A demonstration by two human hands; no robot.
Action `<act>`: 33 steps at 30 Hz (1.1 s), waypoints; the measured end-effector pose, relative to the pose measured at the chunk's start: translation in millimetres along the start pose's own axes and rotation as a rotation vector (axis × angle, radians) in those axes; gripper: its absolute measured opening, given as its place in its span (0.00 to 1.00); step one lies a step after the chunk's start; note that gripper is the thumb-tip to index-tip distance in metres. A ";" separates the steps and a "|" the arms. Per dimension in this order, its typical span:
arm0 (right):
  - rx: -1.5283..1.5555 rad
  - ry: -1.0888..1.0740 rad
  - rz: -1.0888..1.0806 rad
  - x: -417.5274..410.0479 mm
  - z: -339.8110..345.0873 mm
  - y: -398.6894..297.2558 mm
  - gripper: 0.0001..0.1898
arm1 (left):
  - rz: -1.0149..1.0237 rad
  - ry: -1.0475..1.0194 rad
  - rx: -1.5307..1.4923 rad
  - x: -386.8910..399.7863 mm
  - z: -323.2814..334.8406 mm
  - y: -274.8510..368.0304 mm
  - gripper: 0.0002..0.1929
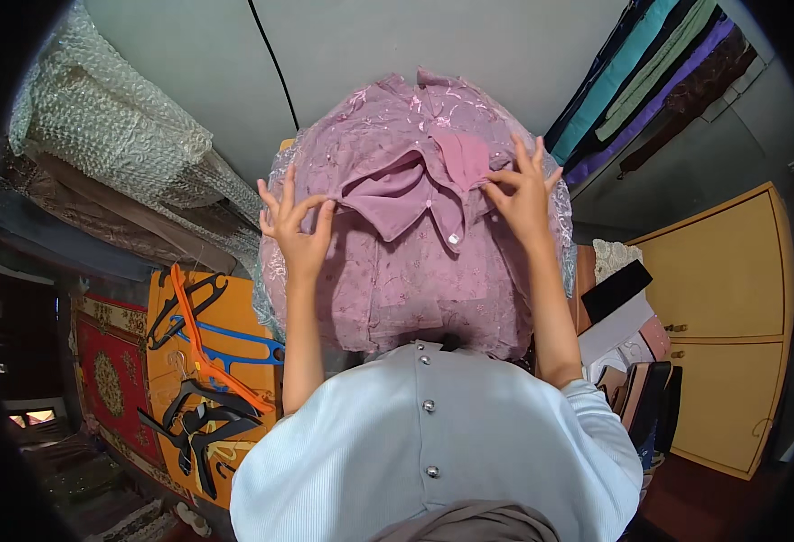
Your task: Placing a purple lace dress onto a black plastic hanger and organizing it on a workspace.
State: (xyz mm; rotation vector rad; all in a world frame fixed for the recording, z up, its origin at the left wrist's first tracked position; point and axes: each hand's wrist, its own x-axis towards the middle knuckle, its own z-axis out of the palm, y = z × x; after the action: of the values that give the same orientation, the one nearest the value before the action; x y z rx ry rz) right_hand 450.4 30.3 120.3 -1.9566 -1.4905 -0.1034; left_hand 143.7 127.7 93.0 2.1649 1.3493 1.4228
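In front of me lies a mauve embroidered garment (410, 298), spread over a shiny, pale blue-grey edged layer (564, 230). A lifted, folded plain mauve part of it (383, 206), which looks like a collar, hangs between my hands. My left hand (295, 234) pinches its left end between thumb and forefinger, other fingers spread. With thumb and forefinger, my right hand (526, 196) grips the right side, close to a brighter pink cloth panel (465, 159). A small white fastener (454, 238) shows on the hanging point below.
Orange (197, 339), blue (234, 339) and black hangers (197, 420) lie on an orange-brown surface (160, 379) at left. Bubble wrap (126, 129) covers hung clothes there. Folded fabrics (617, 325) are stacked at right, beside a wooden cabinet (722, 271). More garments (648, 88) hang upper right.
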 end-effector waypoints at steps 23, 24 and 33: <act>-0.138 0.268 0.080 121.1 -32.6 11.2 0.12 | -0.083 -0.004 0.067 162.6 52.5 12.6 0.20; -0.130 0.233 0.105 117.7 -21.3 11.8 0.13 | -0.048 -0.016 0.097 154.6 58.5 20.3 0.21; -0.174 -0.217 -0.053 0.6 38.5 -34.1 0.17 | 0.065 -0.592 0.303 9.7 63.3 63.4 0.17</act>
State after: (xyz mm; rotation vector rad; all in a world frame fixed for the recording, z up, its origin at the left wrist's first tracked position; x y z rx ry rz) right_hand 408.1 56.1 106.2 -2.1213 -1.7246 -0.0456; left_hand 232.4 118.0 105.3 2.5462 1.3211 0.5238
